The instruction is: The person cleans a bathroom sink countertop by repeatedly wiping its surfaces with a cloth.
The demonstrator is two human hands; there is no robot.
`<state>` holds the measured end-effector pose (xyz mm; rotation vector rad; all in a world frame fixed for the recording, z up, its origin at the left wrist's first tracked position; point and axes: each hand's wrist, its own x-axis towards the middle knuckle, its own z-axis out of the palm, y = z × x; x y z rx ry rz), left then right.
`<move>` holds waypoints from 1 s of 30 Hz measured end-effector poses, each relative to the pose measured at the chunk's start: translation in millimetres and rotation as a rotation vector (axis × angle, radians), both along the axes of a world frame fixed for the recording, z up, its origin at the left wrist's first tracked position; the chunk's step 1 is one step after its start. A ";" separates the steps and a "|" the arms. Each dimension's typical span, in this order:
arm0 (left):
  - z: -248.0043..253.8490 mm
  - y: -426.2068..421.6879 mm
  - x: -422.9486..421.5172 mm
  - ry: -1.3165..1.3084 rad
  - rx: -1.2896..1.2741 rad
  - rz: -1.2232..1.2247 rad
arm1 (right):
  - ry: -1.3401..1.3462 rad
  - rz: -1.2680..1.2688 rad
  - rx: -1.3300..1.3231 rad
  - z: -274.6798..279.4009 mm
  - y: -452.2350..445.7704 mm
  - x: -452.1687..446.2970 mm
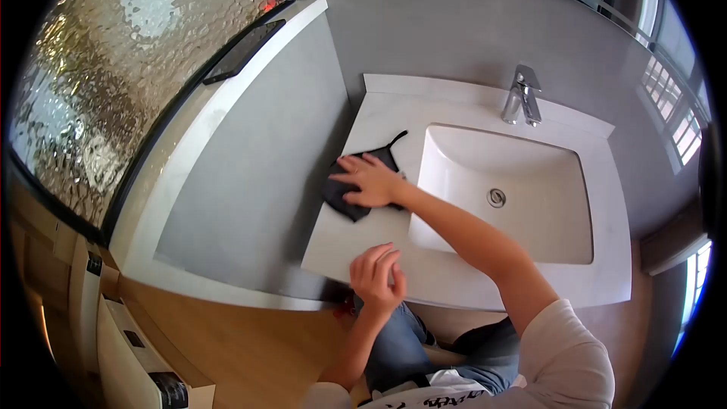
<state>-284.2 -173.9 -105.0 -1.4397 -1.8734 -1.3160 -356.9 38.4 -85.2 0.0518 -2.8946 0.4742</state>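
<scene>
My right hand (371, 182) lies on a black pouch (352, 207) at the left end of the white countertop (443, 276). Its fingers are spread flat across the fabric and cover much of it. From the far corner of the pouch a short black strap (399, 136) sticks out towards the basin. In front of the counter's near edge, my left hand (376, 280) hovers with loosely bent fingers, the thumb apart, and nothing visible in it.
A white basin (462, 155) with a metal drain (496, 198) is set into the counter, under a chrome faucet (522, 96). On the left, a dark flat device (244, 53) rests on the ledge of a grey half wall (250, 167), beside textured glass (113, 68).
</scene>
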 end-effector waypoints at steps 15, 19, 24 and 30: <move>12.7 3.0 3.4 0.024 0.007 0.050 | 0.091 -0.274 0.032 -5.0 4.3 79.9; 8.3 3.9 2.7 0.036 0.013 0.058 | 0.046 -0.489 0.082 -7.0 70.4 43.6; 10.4 4.8 3.5 0.089 0.090 0.034 | -0.053 -0.696 0.038 0.7 129.1 -3.2; -1.3 1.9 0.2 0.139 0.112 0.029 | -0.077 -0.800 0.058 1.8 131.2 -49.4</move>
